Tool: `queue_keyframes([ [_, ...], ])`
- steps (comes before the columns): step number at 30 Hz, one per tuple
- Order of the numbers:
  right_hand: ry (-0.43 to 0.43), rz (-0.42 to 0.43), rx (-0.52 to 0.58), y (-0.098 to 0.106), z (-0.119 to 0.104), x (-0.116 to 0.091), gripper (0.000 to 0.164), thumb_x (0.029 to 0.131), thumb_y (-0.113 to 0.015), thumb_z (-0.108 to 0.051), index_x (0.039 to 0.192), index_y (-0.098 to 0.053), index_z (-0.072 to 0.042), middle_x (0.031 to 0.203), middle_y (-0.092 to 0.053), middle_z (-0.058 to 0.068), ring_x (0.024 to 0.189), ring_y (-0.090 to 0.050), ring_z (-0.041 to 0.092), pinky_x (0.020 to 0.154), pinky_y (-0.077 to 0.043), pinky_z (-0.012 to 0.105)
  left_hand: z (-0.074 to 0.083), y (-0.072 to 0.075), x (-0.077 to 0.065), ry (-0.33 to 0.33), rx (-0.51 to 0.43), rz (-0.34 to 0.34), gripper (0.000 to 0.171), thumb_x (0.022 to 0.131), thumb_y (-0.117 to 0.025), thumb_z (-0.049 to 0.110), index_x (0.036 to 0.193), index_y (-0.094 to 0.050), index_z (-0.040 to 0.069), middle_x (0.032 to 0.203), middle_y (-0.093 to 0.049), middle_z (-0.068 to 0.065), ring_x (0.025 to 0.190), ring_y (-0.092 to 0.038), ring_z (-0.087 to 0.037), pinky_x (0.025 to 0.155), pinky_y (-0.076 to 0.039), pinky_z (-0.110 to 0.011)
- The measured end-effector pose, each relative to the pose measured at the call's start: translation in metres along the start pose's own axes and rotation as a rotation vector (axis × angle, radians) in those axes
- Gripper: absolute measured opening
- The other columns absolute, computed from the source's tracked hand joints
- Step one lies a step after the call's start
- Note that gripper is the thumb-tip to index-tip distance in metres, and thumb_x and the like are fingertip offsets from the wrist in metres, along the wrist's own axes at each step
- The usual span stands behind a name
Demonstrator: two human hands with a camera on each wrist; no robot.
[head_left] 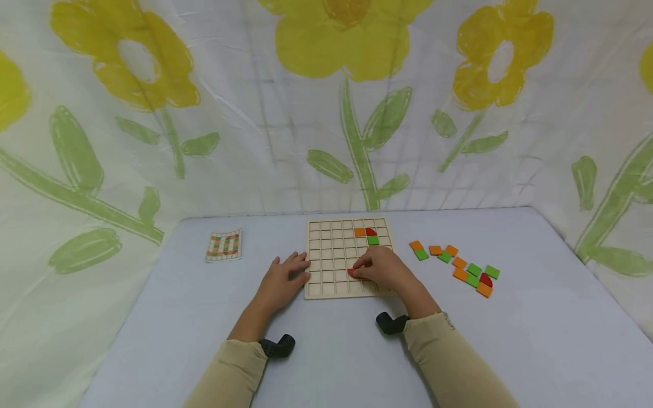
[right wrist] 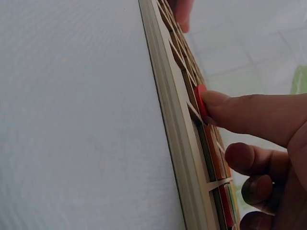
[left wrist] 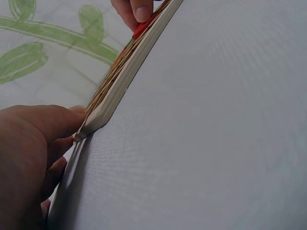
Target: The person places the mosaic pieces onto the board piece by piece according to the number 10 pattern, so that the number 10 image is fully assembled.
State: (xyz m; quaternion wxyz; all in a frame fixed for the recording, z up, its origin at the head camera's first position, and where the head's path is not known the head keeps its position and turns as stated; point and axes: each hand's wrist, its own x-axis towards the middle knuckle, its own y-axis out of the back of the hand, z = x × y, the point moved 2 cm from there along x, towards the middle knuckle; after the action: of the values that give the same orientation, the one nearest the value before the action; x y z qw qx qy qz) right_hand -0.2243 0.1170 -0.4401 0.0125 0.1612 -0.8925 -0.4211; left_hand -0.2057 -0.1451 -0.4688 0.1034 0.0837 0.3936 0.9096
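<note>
- A beige left sleeve (head_left: 224, 374) is looking plain and matte, ending in a gently creased left cuff (head_left: 250, 349).
- A matching beige right sleeve (head_left: 461, 368) is showing soft wrinkles toward its right cuff (head_left: 420, 330).
- Small dark lettering (head_left: 449, 321) is marking that cuff's outer side, appearing too tiny for reading.
- A black left wrist device (head_left: 279, 347) is jutting out, curving into a rounded end.
- A similar black right wrist device (head_left: 390, 323) is showing the same bent form.

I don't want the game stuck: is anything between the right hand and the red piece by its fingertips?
Nothing visible: the right hand pinches the red piece at the board. The left hand is at the board's left edge, out of the way.
</note>
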Motion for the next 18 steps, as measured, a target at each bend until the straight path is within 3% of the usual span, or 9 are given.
queue_keyframes([
  [8,0.029,0.009,-0.009,-0.0009,0.0010,-0.0005,0.010,0.086,-0.077,-0.025,0.094,-0.080,-0.020,0.096,-0.064,-0.004,0.099,-0.059,0.017,0.086,-0.051,0.036,0.0005,0.0007,-0.0004,-0.009,0.002,0.001,0.037,0.096,-0.065,0.027,0.129,-0.066,0.012,0.148,-0.050,0.000,0.144,-0.038,-0.022,0.124,-0.009,-0.052],
  [18,0.051,0.002,-0.018,0.0012,0.0044,-0.0035,0.007,0.088,-0.074,-0.023,0.090,-0.080,-0.022,0.090,-0.062,-0.003,0.085,-0.054,0.014,0.075,-0.048,0.031,0.0010,-0.0001,-0.0010,-0.008,-0.001,0.006,0.037,0.095,-0.065,0.027,0.128,-0.066,0.012,0.147,-0.051,0.000,0.144,-0.038,-0.021,0.124,-0.010,-0.051],
])
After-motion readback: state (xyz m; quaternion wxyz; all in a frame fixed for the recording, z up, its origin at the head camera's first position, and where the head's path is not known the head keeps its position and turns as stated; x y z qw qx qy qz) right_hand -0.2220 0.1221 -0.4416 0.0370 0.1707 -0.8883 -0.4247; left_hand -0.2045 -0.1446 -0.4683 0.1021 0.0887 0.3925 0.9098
